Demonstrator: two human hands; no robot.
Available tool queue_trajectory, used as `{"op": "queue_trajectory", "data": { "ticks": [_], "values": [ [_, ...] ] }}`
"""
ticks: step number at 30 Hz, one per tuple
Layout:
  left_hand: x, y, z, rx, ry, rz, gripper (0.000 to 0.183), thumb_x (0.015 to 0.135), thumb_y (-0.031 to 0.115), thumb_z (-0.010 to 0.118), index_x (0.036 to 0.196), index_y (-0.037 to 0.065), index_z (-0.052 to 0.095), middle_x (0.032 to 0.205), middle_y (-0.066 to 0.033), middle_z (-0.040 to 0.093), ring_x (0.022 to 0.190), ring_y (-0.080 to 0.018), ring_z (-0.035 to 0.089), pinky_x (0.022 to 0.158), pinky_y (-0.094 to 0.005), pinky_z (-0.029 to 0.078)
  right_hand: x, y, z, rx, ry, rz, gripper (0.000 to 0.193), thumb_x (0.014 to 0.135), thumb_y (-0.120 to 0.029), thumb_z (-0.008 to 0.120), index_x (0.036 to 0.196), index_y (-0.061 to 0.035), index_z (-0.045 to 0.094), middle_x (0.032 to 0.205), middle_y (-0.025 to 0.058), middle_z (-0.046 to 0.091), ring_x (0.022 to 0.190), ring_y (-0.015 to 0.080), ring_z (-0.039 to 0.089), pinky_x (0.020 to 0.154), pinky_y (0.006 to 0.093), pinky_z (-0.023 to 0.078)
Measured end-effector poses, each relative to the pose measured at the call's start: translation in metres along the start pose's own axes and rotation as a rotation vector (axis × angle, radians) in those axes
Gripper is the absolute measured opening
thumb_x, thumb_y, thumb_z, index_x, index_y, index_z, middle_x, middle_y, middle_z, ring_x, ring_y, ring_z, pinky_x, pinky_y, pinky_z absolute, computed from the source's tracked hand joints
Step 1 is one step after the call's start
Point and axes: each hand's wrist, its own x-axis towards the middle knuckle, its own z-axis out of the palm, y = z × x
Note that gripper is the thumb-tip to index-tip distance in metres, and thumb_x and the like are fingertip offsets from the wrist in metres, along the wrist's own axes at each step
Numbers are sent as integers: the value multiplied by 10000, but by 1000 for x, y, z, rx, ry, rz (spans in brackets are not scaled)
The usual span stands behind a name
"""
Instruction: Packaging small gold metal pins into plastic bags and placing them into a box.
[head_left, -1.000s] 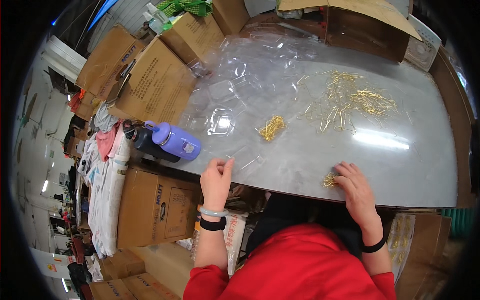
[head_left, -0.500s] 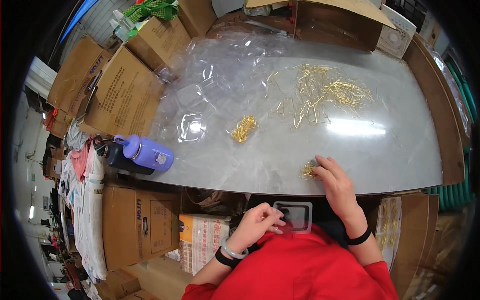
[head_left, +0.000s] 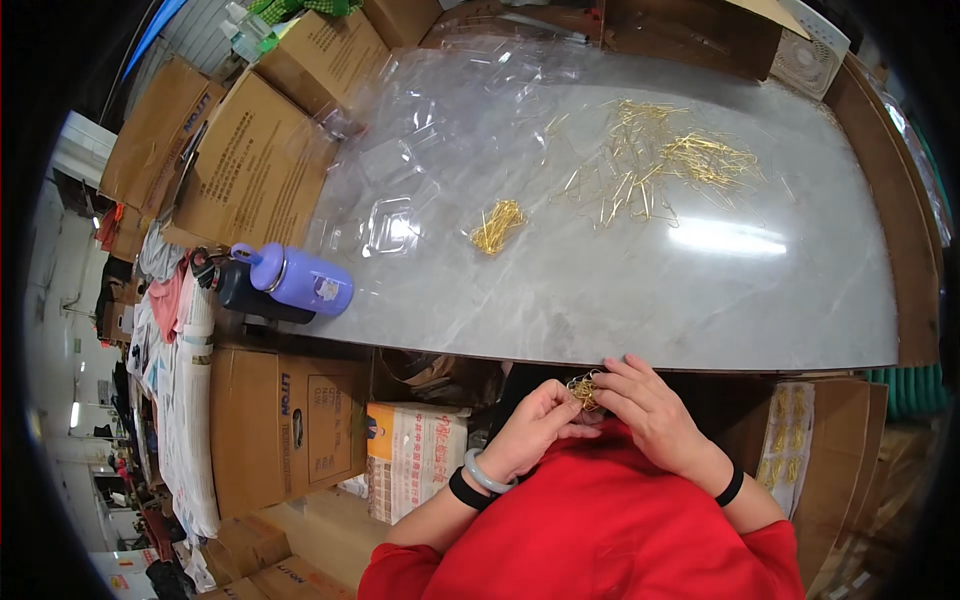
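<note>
My hands have come together over my lap, just below the table's front edge. Between them sits a small bundle of gold wire hooks [head_left: 583,390]. My right hand [head_left: 650,410] bends its fingers over the bundle from the right and grips it. On the other side, my left hand [head_left: 538,425] is closed, thumb and fingers pinched beside the bundle; what it holds is hidden. The clear plastic box seen in my lap earlier cannot be made out now. Further up the table lie a tidy gold hook bundle [head_left: 497,227] and a loose heap of gold wire hooks [head_left: 690,160].
Clear plastic boxes [head_left: 420,150] cover the grey table's [head_left: 600,310] back left. A purple bottle [head_left: 312,281] and a black one [head_left: 245,290] lie at its left edge. Cardboard boxes [head_left: 255,160] stand left; packed gold hooks [head_left: 785,435] sit in a carton at right.
My right hand has drawn the gold bundle off the table's front edge toward my lap. My left hand has moved up and right to meet it. The view has shifted slightly.
</note>
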Motion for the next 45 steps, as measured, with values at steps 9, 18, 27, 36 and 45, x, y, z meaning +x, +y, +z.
{"op": "queue_trajectory", "data": {
  "ticks": [9, 18, 27, 36, 45],
  "values": [
    [-1, 51, 20, 456, -88, 277, 107, 1068, 84, 474, 1108, -8, 511, 1128, -98, 619, 994, -177, 656, 845, -364, 610, 24, -1, -10, 69, 212, -31, 323, 818, 42, 641, 1137, -7, 656, 1188, 143, 657, 1147, 355, 632, 1055, 506, 491],
    [36, 65, 30, 1639, 489, 826, 196, 934, 111, 630, 1101, 10, 635, 1066, -151, 670, 952, -361, 634, 814, -424, 491, 55, 29, -2, -49, 293, 60, 288, 796, 74, 599, 1074, 5, 636, 1124, 154, 632, 1069, 367, 613, 964, 456, 507],
    [39, 33, 22, 1799, 369, 858, 676, 935, 338, 654, 1402, -105, 448, 1536, -296, 366, 1415, -437, 357, 1161, -551, 250, 54, 28, -13, 48, 227, 35, 271, 786, 99, 608, 1039, 1, 621, 1115, 151, 614, 1085, 370, 612, 915, 431, 518],
    [57, 53, 23, 1617, 221, 1027, 727, 951, 342, 651, 1478, -58, 348, 1552, -249, 340, 1438, -440, 329, 1188, -573, 239, 22, 27, -42, -106, 405, 304, 226, 837, 37, 675, 1052, -25, 645, 1104, 135, 627, 1039, 354, 619, 876, 429, 517],
    [70, 48, 30, 1650, 69, 1005, 607, 945, 215, 643, 1455, -13, 405, 1467, -212, 419, 1412, -432, 376, 1181, -549, 300, 14, 38, -47, 71, 317, 454, 147, 878, 0, 670, 1023, -22, 663, 899, 136, 626, 833, 337, 622, 728, 401, 511]
  ]
}}
